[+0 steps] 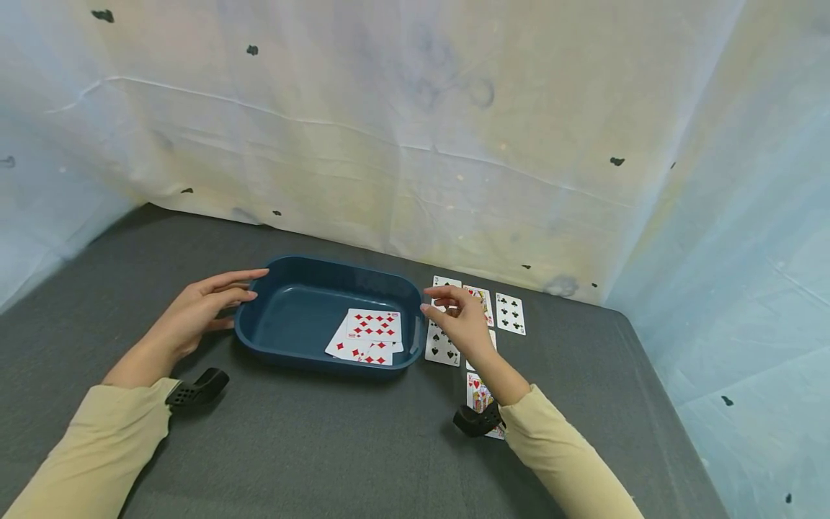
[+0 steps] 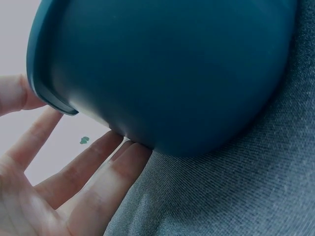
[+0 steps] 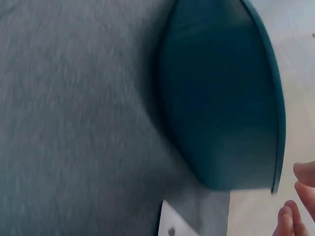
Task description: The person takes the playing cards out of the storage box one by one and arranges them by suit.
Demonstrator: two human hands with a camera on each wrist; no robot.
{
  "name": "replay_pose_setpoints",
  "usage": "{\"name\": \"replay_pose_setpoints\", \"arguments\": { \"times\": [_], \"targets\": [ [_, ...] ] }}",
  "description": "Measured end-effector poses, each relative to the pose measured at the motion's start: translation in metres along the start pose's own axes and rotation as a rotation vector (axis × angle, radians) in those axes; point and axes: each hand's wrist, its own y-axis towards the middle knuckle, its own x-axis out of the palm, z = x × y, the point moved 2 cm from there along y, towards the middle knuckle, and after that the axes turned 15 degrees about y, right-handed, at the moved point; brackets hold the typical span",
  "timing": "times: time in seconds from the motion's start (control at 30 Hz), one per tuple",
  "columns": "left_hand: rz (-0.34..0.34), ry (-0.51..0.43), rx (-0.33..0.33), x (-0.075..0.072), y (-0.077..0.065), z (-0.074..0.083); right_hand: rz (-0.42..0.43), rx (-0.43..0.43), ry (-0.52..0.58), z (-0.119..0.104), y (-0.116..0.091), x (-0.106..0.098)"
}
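A dark blue oblong basin (image 1: 285,346) sits on the grey cloth, with several diamond playing cards (image 1: 375,326) overlapping inside at its right end. My left hand (image 1: 194,313) is at the basin's left end. Its fairly straight fingers touch the rim and outer wall, as the left wrist view shows. Beside the right end is my right hand (image 1: 463,321), fingers loosely bent and nothing visible between them. The right wrist view shows these fingertips (image 3: 306,173) just off the rim. Under and around this hand lie other cards, including a seven of spades (image 1: 442,349), partly hidden.
A six of clubs (image 1: 511,313) lies right of the hand. Nearer, a king of hearts (image 1: 478,389) is partly covered by the right wrist's black camera (image 1: 476,420). A pale hanging sheet (image 1: 389,144) backs the table, and another sheet (image 1: 746,288) hangs at right.
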Motion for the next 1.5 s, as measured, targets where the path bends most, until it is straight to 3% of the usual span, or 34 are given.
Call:
{"name": "replay_pose_setpoints", "arguments": {
  "times": [0.33, 0.47, 0.67, 0.93, 1.1, 1.23, 1.5],
  "targets": [
    [-0.002, -0.003, 0.005, -0.001, 0.0, 0.0, -0.117, -0.04, 0.078, -0.016, -0.003, 0.025],
    [-0.004, -0.005, 0.009, -0.001, -0.002, 0.001, -0.235, 0.009, 0.054, -0.022, 0.0, 0.038],
    [-0.012, -0.005, 0.004, -0.002, -0.002, 0.001, -0.456, 0.1, -0.117, -0.029, 0.002, 0.057],
    [-0.009, -0.01, 0.0, -0.003, -0.004, 0.003, -0.628, 0.196, -0.47, -0.028, 0.012, 0.076],
    [-0.004, -0.003, 0.0, -0.001, -0.003, 0.003, -0.669, 0.275, -0.654, -0.023, 0.015, 0.082],
    [-0.008, -0.003, 0.015, 0.0, -0.003, 0.003, -0.669, 0.253, -0.795, -0.021, 0.016, 0.086],
    [-0.002, 0.005, 0.02, -0.001, -0.004, 0.002, -0.622, 0.231, -0.834, -0.02, 0.015, 0.09]
  ]
}}
